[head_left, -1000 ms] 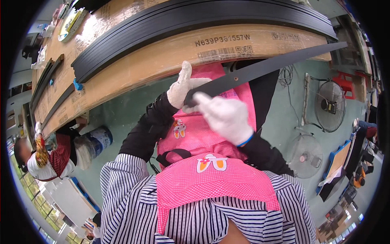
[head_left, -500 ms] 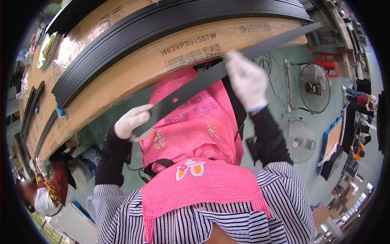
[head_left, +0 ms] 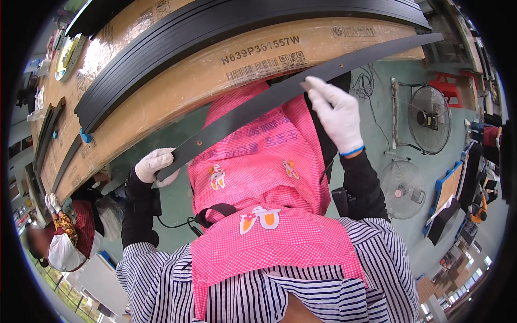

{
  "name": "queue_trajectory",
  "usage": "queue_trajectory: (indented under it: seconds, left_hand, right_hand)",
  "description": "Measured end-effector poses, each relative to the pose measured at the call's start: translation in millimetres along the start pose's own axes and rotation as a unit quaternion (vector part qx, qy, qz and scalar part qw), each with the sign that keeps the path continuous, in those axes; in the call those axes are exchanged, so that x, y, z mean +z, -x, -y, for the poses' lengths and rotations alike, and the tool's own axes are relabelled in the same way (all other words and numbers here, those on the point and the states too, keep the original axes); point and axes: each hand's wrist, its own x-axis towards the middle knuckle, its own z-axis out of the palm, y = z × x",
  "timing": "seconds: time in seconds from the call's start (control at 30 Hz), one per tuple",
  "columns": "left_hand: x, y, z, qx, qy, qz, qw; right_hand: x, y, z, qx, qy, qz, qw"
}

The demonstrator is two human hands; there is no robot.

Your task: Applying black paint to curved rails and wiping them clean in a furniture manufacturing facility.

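A long flat black strip [head_left: 269, 97] runs slantwise from lower left to upper right in front of my pink apron. My left hand [head_left: 155, 166], in a white glove, grips the strip's lower left end. My right hand [head_left: 335, 113], also gloved in white, pinches the strip near its middle from below. The strip's far end reaches past the edge of the cardboard-covered bench [head_left: 188, 75]. On the bench lies a stack of similar long black strips [head_left: 177, 37].
Two floor fans [head_left: 428, 119] stand on the green floor at the right, with a red stool [head_left: 449, 86] behind. Another person in a mask and patterned headscarf [head_left: 59, 242] is at the lower left. More black strips [head_left: 51, 134] lie at the bench's left.
My hands have drawn apart along the strip: the left has slid down to its lower left end, the right has gone up and rightward. The strip now lies longer across my front.
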Motion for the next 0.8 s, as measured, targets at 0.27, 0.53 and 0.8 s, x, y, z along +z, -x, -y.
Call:
queue_trajectory:
  seconds: [0.27, 0.53, 0.8]
  left_hand:
    - [-0.2, 2.3, 2.3, -0.008, 0.001, -0.012, 1.0]
    - [-1.1, 1.7, 2.8, -0.011, 0.005, -0.009, 1.0]
    - [-0.3, 2.1, 5.0, -0.008, 0.022, -0.011, 1.0]
  right_hand:
    - [-17.6, -8.1, 5.8, -0.036, 0.103, 0.031, 0.994]
    - [-24.6, -10.9, 3.6, -0.008, 0.111, 0.04, 0.993]
    - [-27.9, -14.7, 5.5, -0.017, 0.124, 0.04, 0.991]
